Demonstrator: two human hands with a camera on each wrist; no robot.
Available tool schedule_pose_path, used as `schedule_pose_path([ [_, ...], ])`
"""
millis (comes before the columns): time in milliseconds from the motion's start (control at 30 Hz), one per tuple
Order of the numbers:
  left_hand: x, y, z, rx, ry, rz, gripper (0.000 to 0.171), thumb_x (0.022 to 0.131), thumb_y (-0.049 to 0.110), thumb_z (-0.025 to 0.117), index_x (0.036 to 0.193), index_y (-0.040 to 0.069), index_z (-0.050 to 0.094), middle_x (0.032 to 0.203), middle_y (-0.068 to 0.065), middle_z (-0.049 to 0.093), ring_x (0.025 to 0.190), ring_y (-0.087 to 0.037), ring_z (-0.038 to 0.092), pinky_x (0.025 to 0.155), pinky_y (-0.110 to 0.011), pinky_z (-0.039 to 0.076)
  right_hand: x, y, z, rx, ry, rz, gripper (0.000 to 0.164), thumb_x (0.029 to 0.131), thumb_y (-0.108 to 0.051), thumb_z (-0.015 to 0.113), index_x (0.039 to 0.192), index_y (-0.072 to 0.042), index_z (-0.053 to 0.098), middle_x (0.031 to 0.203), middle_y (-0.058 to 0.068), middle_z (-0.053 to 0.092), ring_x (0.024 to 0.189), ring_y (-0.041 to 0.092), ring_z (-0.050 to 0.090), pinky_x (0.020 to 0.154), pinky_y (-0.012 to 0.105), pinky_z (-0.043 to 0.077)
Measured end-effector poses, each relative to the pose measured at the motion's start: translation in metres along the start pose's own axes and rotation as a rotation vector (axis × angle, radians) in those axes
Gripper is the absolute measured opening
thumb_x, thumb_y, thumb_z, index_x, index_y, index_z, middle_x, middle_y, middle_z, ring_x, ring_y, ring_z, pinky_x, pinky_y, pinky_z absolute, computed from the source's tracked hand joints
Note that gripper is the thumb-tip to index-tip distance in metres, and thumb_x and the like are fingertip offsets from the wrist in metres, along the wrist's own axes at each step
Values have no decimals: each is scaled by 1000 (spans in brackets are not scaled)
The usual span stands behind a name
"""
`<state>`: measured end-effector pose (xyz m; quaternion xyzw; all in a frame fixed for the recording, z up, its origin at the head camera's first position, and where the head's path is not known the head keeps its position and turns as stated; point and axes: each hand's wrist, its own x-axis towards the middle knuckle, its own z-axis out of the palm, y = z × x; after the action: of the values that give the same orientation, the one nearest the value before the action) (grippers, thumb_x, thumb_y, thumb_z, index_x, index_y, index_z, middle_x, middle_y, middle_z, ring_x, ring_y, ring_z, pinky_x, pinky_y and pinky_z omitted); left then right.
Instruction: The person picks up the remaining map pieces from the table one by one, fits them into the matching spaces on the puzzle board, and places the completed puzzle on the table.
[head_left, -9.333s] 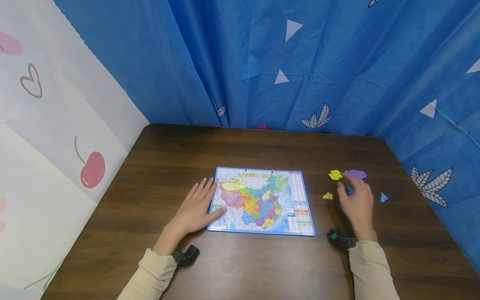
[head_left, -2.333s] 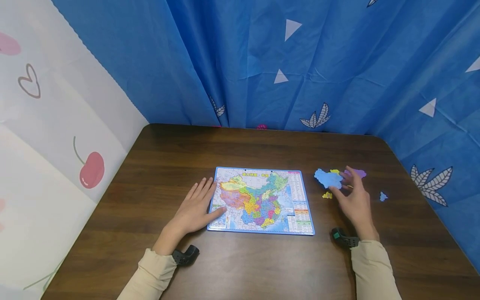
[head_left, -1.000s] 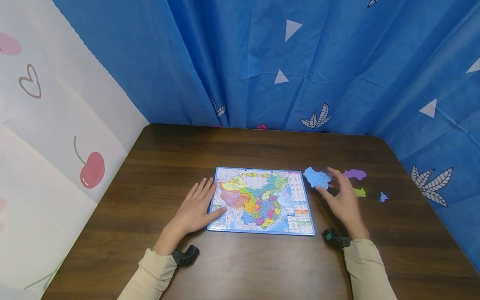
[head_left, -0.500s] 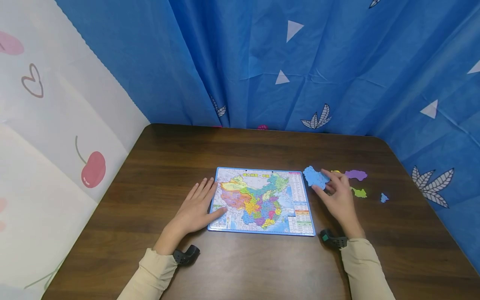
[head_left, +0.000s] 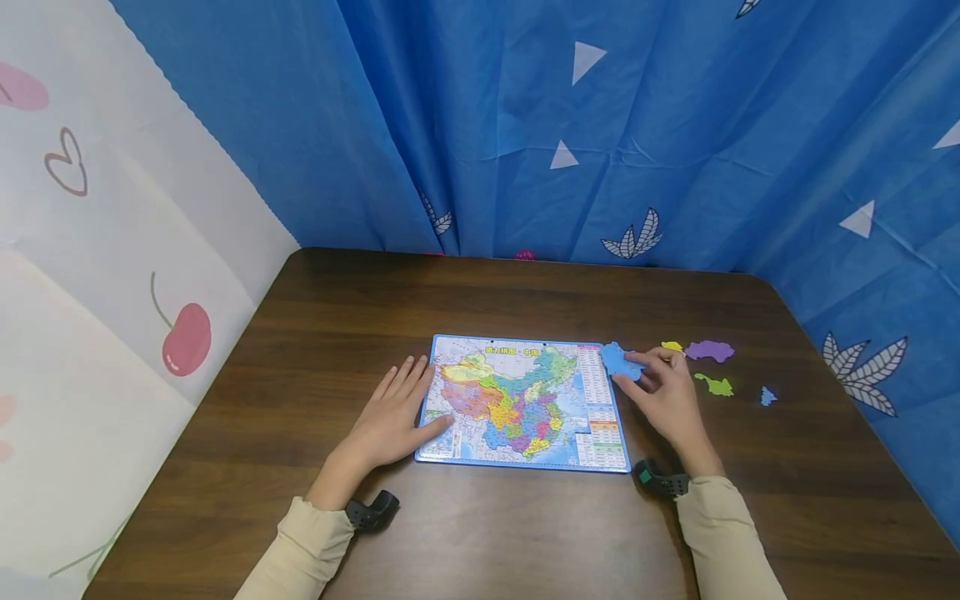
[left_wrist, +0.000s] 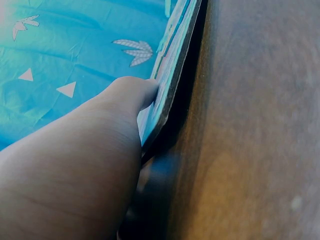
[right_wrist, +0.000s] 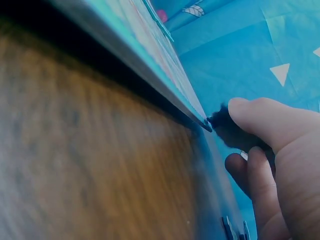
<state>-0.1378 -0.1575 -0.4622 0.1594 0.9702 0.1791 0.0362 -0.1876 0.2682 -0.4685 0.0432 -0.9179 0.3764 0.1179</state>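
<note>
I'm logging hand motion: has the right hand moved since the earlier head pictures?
Yes, leftward: the right hand is now closer to the map board.

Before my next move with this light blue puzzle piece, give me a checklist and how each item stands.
1. Left hand on the map puzzle board: ok, at its left edge.
2. Right hand pinching the light blue puzzle piece: ok.
3. Held piece over the coloured map: not ok, it is at the board's upper right edge.
4. Held piece touching the board: cannot tell.
5. Purple puzzle piece and green puzzle piece off the board: ok, on the table.
</note>
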Motion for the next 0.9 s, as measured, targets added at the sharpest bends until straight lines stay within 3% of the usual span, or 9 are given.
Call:
schedule_pose_path([
  [67,0,0,0,0,1,1,94,96,66,54,163,6,27,172,-12,15,161,-32,9,130,-52,9,0,0,0,-7,-4,-2,42,92,-23,80,129,-4,70,134,21,44,112,36,57,97,9,46],
  [133,0,0,-1,0,3,3,94,96,66,54,163,6,27,172,-12,16,161,-32,10,130,-52,9,0,0,0,-10,-15,-8,43,92,-22,80,130,-3,69,141,22,45,119,40,57,101,27,51],
  [233,-1,1,-1,-1,6,4,94,96,65,54,163,5,27,172,-12,16,161,-32,10,130,-52,9,0,-1,0,-13,-38,-31,45,92,-19,80,131,-2,67,149,24,46,129,46,55,101,49,48],
  [433,-1,1,-1,-10,8,5,94,96,65,54,163,5,27,172,-12,16,161,-32,10,130,-52,9,0,-2,0,-10,-101,-42,52,93,-26,79,136,-3,64,151,20,51,136,43,53,103,49,46],
  [900,0,0,0,-3,2,0,95,96,66,54,163,6,26,172,-12,16,161,-31,10,130,-52,9,-1,-5,3,-26,-176,-84,59,92,-32,79,139,-2,62,151,22,51,136,44,54,103,49,48],
])
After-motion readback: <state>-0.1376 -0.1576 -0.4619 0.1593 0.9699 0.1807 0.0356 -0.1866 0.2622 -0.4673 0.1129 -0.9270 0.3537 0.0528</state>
